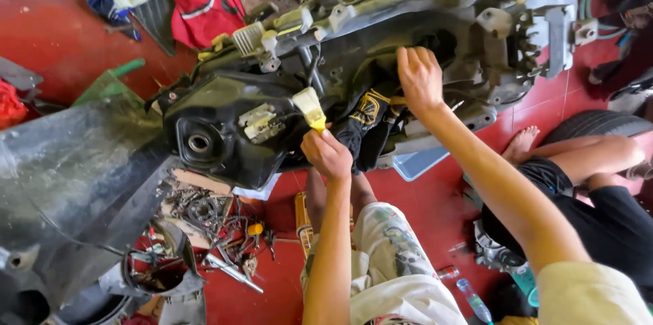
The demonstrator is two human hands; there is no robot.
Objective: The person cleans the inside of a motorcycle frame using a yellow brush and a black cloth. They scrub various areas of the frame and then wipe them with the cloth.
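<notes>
- Left hand (328, 155) had its fingers clenched on a yellow-handled paintbrush (309, 109), bristles against the black scooter underside (238, 128).
- Farther right, right hand (420, 79) pressed flat, fingers released, steadying the frame (476, 26); short, light strokes would likely clean best.

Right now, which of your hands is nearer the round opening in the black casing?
Left. The left hand, gripping a yellow-handled brush, sits just right of the round opening. The right hand rests farther right on the frame.

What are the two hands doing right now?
Left hand: closed around a yellow-handled paintbrush.
Right hand: holding nothing, fingers resting on the stripped scooter frame.
</notes>
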